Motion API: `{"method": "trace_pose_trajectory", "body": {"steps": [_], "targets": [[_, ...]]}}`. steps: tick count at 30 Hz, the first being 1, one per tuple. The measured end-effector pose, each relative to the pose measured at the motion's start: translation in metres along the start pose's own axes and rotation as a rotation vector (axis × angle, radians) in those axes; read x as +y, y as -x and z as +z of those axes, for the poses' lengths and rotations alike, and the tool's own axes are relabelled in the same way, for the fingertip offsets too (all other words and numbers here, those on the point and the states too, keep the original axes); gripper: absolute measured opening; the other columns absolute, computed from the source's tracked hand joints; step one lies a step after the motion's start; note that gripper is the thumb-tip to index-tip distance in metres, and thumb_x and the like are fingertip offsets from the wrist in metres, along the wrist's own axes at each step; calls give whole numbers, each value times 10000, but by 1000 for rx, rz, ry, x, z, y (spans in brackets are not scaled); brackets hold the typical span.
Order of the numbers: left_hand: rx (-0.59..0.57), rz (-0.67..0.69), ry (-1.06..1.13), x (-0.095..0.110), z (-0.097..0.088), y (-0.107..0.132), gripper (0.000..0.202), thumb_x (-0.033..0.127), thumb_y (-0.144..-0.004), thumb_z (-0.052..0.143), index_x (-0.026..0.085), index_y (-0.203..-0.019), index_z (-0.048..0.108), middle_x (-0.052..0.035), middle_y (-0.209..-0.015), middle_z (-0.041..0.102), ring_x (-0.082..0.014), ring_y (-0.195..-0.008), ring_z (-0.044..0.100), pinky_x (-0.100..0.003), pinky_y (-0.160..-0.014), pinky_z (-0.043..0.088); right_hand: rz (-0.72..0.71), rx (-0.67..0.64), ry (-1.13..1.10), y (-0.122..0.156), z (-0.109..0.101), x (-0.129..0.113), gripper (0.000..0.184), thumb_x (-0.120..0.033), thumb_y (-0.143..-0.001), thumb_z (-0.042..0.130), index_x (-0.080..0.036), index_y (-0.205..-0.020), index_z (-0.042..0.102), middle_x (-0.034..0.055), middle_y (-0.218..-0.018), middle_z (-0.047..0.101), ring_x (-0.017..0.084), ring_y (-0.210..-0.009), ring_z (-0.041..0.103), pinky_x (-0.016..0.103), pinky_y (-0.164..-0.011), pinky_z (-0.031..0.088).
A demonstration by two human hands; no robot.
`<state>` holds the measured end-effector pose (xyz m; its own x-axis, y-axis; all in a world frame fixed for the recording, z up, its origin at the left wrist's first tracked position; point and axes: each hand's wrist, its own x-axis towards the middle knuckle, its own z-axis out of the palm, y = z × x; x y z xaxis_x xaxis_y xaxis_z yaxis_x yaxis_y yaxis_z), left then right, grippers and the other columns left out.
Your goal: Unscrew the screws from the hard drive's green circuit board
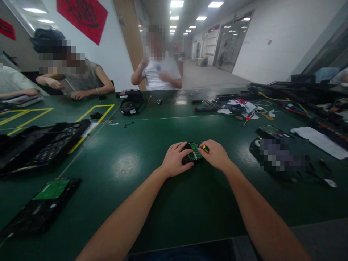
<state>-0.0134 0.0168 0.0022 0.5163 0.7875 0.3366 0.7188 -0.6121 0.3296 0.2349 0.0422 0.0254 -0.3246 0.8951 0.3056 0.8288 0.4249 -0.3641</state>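
On the green table in front of me lies a small black device with a green circuit board (194,151) exposed. My left hand (176,158) is closed around its left side, thumb and fingers resting on the casing and board. At the board's right edge, my right hand (214,153) grips a small screwdriver (206,148) with a black and yellow handle. The screwdriver's tip is hidden by my fingers, so I cannot tell whether it touches a screw.
An opened black case (54,141) and another black unit with a green board (53,190) lie left. A black device (280,154), a white paper (320,141) and tangled cables (301,103) are right. Loose tools (206,108) lie further back. Several people sit across the table.
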Motion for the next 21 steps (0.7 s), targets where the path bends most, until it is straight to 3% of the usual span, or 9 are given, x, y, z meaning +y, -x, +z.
{"method": "trace_pose_trajectory", "body": {"steps": [5, 9, 13, 21], "targets": [[8, -1, -11, -1, 0, 0, 573, 556, -877, 747, 293, -1382, 689, -111, -1634, 502, -367, -1495, 451, -582, -1226, 362, -34, 274, -92, 0, -11, -3, 314, -235, -981, 567, -192, -1279, 656, 146, -1233, 611, 274, -1064, 665, 446, -965, 563], [4, 0, -17, 1, -1, 0, 572, 557, -881, 742, 299, -1388, 685, -106, -1638, 499, -368, -1494, 453, -587, -1224, 364, -131, 447, -141, 1, -23, -13, 359, -348, -1059, 546, -264, -1406, 585, 112, -1215, 683, 293, -1132, 678, 497, -1028, 557], [2, -6, -20, 2, -1, 0, 570, 551, -886, 737, 300, -1396, 683, -103, -1638, 499, -370, -1499, 447, -592, -1227, 360, -84, 618, -209, 0, -15, -13, 442, -403, -1066, 570, -290, -1489, 509, 92, -1225, 726, 282, -1099, 713, 507, -1030, 574], [10, -25, -25, 1, 2, 0, 571, 569, -896, 724, 294, -1395, 684, -108, -1644, 489, -380, -1505, 432, -605, -1225, 357, -71, 427, -224, -4, 1, -3, 610, -271, -1025, 548, -307, -1616, 401, 118, -1268, 714, 305, -1097, 732, 559, -983, 621]]}}
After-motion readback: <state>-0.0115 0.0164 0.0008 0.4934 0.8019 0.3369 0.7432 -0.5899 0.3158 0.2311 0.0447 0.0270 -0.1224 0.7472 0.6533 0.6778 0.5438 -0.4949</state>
